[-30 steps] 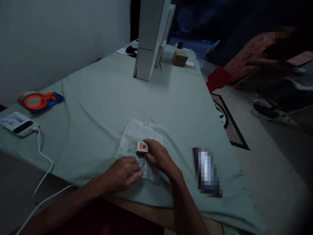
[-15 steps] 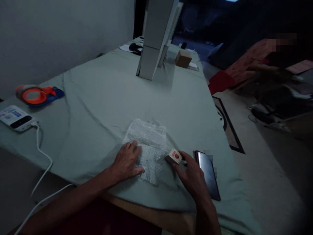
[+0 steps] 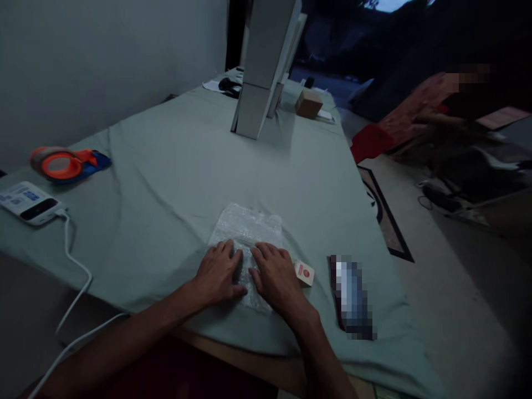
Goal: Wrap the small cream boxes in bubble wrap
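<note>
A sheet or pouch of clear bubble wrap [image 3: 249, 219] lies flat near the front edge of the cloth-covered table [image 3: 178, 172]. My left hand [image 3: 218, 272] rests palm down on its left side, fingers spread. On its right side lies my right hand [image 3: 276, 274], also palm down with the fingers extended. Between the two hands a strip of the wrap shows; the rest of its near part is covered. A small white box [image 3: 305, 274] with a red mark stands just right of my right hand, partly hidden behind it.
A phone [image 3: 353, 299] lies at the right. An orange and blue tape dispenser [image 3: 62, 165] and a white device [image 3: 31, 202] with a cable are at the left. Farther back stand a tall white panel [image 3: 257, 105] and a brown carton [image 3: 308, 104]. A person [image 3: 419, 108] sits beyond the table.
My right hand has let go of the small box, leaving it on the table, and has moved left onto the bubble wrap. My left hand has stayed in place.
</note>
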{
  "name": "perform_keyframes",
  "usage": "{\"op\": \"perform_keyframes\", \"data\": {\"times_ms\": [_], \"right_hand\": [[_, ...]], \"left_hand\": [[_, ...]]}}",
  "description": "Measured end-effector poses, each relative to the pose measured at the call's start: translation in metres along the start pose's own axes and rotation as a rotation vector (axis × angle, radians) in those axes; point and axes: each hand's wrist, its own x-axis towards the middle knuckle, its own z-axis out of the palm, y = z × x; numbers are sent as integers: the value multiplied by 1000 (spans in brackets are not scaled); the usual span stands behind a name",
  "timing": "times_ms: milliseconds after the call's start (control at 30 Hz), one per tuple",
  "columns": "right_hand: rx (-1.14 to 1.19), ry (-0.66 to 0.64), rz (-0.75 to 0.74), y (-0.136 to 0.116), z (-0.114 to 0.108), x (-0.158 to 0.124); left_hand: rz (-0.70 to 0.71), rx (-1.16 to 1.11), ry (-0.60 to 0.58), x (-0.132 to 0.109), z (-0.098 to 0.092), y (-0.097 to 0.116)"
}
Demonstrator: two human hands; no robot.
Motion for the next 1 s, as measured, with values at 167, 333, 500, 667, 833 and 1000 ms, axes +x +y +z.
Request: {"op": "perform_keyframes", "data": {"times_ms": [167,333,500,667,833,1000], "right_hand": [[-33,-124,59,22,10,-7],[-70,-146,95,16,11,-6],[-45,-90,79,21,11,-12],[-52,123,153,64,14,-49],[62,138,312,80,8,-65],[354,293,208,33,-7,-30]], "left_hand": [[-12,-24,40,-1,-2,-8],[12,11,63,-4,-8,-12],[188,-53,40,-15,1,2],[181,-76,4,-21,11,9],[170,-85,-2,-21,11,9],[169,-116,16,-20,12,9]]}}
